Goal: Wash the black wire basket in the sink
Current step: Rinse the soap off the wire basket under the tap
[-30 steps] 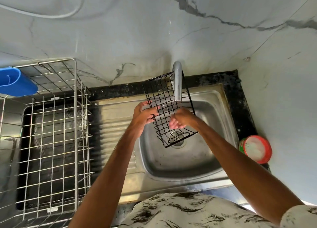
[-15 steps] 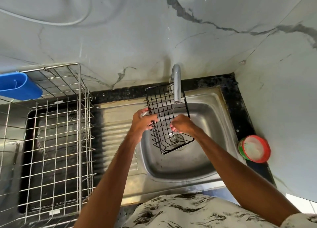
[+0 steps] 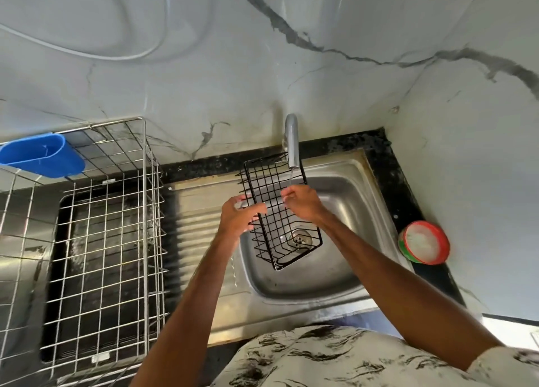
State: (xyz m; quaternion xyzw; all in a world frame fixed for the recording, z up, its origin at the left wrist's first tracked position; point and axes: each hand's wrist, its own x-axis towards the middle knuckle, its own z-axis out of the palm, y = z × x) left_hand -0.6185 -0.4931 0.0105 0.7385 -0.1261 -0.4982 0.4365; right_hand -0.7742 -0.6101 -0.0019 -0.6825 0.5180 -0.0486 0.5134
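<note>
The black wire basket [image 3: 269, 187] hangs tilted over the steel sink [image 3: 344, 211], its top end under the chrome tap [image 3: 292, 141]. A thin stream of water falls from the tap onto it. My left hand [image 3: 240, 216] grips the basket's left side, fingers curled round the wires. My right hand [image 3: 302, 204] holds the right side, fingers curled on the mesh. The drain shows through the basket's lower end.
A large silver wire dish rack [image 3: 96, 241] stands on the drainboard at the left, with a blue plastic cup [image 3: 40, 154] hooked on its back. A red and green tub of white soap [image 3: 424, 242] sits on the black counter at the right. Marble wall behind.
The basket has turned flatter toward me and shifted slightly under the tap. My right hand has moved up the basket's right side. The left hand keeps its grip.
</note>
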